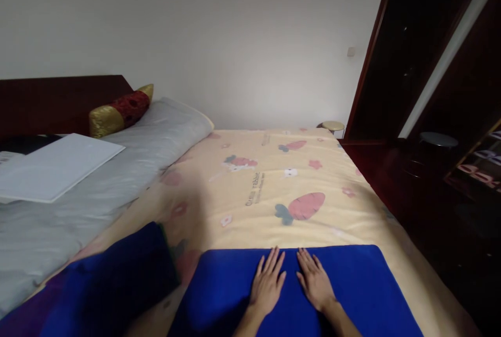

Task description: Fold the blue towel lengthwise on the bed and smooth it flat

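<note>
I see the bed [242,170] filling most of the view, covered w/ a pale yellow sheet [313,170] printed w/ carrots and small flowers. At 3 o'clock stands a dark wood wardrobe [426,92], v. dim inside, can't make out its shelves. A plain white wall [215,29] runs across 12 o'clock. At 9 o'clock a grey duvet [129,165] lies along the bed's edge, and behind it the dark headboard [55,102]. Next down in size: the blue cloth [352,285] at 6 o'clock, spread flat on the sheet, its far edge straight across. A 2nd blue cloth [117,279], bunched and in shadow, sits at 7 o'clock, just beside the flat one (touching or not, can't tell). A white flat board [55,165] rests on the duvet at 9 o'clock. A red-and-gold bolster [121,110] leans by the headboard at 10 o'clock. A small round stool [332,126] shows past the bed's far corner at 1 o'clock.

My hands: left hand [268,285] and right hand [317,282] both lie palm down on the flat blue cloth, fingers spread and straight, gripping nothing. They sit close tog., thumbs near each other but apart, fingertips just short of the cloth's far edge.
</note>
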`<state>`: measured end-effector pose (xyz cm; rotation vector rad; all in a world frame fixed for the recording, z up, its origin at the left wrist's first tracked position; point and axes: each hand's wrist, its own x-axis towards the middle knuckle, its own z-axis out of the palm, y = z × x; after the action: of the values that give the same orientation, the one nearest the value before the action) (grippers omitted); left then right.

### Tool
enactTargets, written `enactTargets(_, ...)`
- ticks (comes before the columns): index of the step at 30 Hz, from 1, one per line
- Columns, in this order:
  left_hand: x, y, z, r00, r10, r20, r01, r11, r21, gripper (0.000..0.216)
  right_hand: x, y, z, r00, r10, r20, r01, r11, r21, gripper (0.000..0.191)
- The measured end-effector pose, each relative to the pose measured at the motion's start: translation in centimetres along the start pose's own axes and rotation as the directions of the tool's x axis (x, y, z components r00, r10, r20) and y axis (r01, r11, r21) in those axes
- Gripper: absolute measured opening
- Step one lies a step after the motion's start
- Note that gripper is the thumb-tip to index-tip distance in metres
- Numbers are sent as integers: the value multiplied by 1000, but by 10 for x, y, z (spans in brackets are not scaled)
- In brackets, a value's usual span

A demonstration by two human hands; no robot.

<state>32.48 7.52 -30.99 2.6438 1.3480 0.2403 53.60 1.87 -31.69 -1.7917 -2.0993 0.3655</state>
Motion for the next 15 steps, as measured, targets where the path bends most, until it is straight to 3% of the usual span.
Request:
enactTargets(2,-21,-50,-10,990,-138,-26,140,987,84,54,-29,55,-20,995,84,-43,-88,993,-82,58)
enactTargets(5,-57,-134,-26,892,-415,-179,447,871,206,56,-83,150,-51,945,259,-200,-298,933,-201,65)
enactTargets(7,-74,-171,-36,893,-406,-195,445,860,251,59,-110,193,-64,927,296,-232,-349,907,-235,69)
enactTargets(8,-77,-178,-40,896,-394,-205,438,859,265,59,-116,203,-67,921,298,-252,-359,899,-251,71)
enactTargets(9,-78,-177,-43,900,-374,-222,426,862,275,58,-118,203,-67,910,299,-288,-375,889,-264,72)
enactTargets(11,-71,-150,-47,906,-323,-275,397,874,279,57,-108,178,-61,874,284,-395,-408,870,-278,72)
enactTargets(13,-61,-97,-44,925,-217,-311,305,912,273,57,-87,125,-46,861,223,-457,-377,883,-279,66)
enactTargets(15,-53,-33,-31,953,-69,-296,150,954,260,59,-68,59,-23,922,81,-380,-202,935,-291,58)
